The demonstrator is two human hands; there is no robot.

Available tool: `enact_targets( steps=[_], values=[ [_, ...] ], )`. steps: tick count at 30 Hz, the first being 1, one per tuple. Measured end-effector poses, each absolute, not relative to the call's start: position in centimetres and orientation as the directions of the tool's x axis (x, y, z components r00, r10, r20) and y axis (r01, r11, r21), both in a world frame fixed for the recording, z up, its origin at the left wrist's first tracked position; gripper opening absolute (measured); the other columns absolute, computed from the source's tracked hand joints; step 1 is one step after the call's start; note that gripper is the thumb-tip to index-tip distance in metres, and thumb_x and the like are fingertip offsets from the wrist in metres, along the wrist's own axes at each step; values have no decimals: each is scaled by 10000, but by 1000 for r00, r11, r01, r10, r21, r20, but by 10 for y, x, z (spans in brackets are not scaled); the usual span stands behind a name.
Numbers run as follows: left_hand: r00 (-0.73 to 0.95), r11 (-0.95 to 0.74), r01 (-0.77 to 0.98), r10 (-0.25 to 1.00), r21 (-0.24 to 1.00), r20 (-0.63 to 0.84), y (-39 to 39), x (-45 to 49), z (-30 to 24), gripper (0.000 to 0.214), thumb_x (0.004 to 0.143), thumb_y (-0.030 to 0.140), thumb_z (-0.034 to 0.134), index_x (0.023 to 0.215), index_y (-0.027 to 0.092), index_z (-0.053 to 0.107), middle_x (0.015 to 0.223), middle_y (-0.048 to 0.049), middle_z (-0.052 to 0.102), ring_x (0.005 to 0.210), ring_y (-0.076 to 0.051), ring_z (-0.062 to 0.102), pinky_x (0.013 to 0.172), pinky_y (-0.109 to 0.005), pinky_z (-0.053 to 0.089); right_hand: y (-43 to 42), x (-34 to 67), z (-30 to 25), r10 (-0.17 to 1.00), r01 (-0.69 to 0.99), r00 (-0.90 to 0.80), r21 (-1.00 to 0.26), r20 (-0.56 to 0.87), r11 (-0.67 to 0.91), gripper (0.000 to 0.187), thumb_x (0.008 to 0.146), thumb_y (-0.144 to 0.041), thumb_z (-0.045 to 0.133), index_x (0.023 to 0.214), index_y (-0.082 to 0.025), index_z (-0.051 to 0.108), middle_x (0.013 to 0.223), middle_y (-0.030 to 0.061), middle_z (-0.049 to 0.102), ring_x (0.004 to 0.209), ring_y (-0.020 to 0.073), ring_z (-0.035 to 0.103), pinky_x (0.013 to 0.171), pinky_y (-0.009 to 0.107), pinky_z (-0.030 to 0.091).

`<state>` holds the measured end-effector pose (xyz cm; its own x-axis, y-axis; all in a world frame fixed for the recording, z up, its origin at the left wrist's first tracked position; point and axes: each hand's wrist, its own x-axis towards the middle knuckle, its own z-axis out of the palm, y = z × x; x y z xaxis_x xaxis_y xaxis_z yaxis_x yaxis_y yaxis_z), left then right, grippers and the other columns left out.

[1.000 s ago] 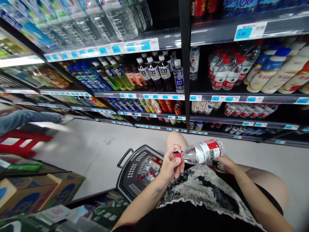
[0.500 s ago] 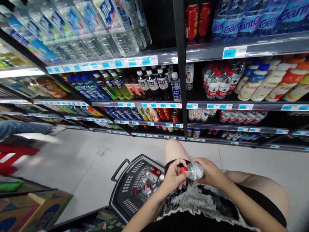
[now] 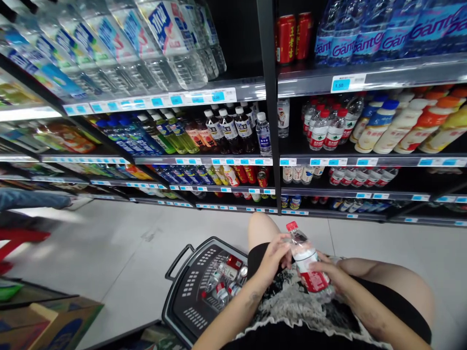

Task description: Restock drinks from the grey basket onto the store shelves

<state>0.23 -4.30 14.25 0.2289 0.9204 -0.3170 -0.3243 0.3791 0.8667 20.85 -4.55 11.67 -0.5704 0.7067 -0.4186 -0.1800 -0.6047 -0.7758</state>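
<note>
I sit in front of a drinks shelf with a clear water bottle (image 3: 305,257) over my lap; it has a red cap and a red-and-white label. It stands nearly upright, cap tilted up and to the left. My left hand (image 3: 272,256) curls round its upper part just below the cap. My right hand (image 3: 328,274) is wrapped round the labelled lower part from the right. A dark plastic shopping basket (image 3: 189,291) sits on the floor by my left knee, holding several similar red-labelled bottles (image 3: 224,282).
Black shelving (image 3: 270,121) runs across in front of me, full of bottled water, teas and cans, with blue price tags. Cardboard boxes (image 3: 54,325) lie at lower left. Another person's jeans-clad leg (image 3: 32,199) and a red stool (image 3: 18,238) are at far left.
The bottle lay sideways a second ago, cap to the left; both hands have turned it nearly upright, cap up. The view has tilted upward a little.
</note>
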Motion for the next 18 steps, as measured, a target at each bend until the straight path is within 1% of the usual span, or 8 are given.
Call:
enact_targets(
  steps=[2,4,6,7,9,12,15,18],
  values=[
    [262,371,-340,920,864,-292,-46,8,137,721,756,684,806,1202,144,632,736,13,670,586,-102,566,557,-208,371,-52,210,108,593,-260,-686,-619,-421,-741,534,664,-543,745,1018,-152,663,827,95,709,649,209,654,599,291,516],
    [322,345,-360,918,867,-231,-50,10,134,755,727,660,851,1250,146,671,1001,-62,734,822,-162,649,719,-245,458,-58,207,104,520,-289,-771,-526,-367,-800,553,640,-585,719,964,-139,672,788,101,687,607,192,629,534,255,486],
    [390,340,-370,901,865,-188,-55,11,134,808,665,584,929,1312,171,677,1214,-93,716,1047,-231,657,891,-288,479,-63,201,105,502,-320,-794,-467,-342,-824,584,637,-641,709,936,-140,670,771,102,670,605,178,609,533,241,487],
    [416,361,-368,888,857,-195,-58,12,133,822,634,542,961,1316,177,681,1243,-94,710,1100,-250,650,948,-304,475,-65,196,107,508,-343,-793,-443,-335,-828,602,637,-672,711,923,-144,666,768,102,664,605,170,597,546,238,495],
    [429,429,-369,866,825,-258,-63,15,132,799,610,508,982,1276,164,703,1197,-95,729,1083,-254,664,983,-316,478,-66,188,112,525,-389,-788,-401,-321,-829,642,637,-733,723,903,-152,657,771,98,656,609,153,578,569,228,501],
    [370,503,-417,855,757,-364,-68,19,124,740,639,552,952,1202,128,726,1110,-110,754,1000,-241,691,932,-301,509,-64,180,116,500,-380,-821,-389,-276,-839,767,650,-869,680,904,-146,653,773,103,654,612,162,596,530,218,467],
    [239,487,-488,873,724,-426,-69,19,115,716,612,550,957,1145,129,731,977,-85,765,844,-195,694,801,-263,531,-61,178,115,456,-308,-848,-448,-271,-839,858,732,-946,568,904,-111,669,779,128,672,633,196,655,552,238,489],
    [145,466,-549,871,694,-470,-65,12,113,706,599,567,946,1111,137,719,885,-63,757,740,-179,686,711,-262,539,-63,179,115,454,-249,-841,-534,-295,-808,837,827,-910,547,949,-96,700,898,154,712,693,202,697,636,254,534]
  ],
)
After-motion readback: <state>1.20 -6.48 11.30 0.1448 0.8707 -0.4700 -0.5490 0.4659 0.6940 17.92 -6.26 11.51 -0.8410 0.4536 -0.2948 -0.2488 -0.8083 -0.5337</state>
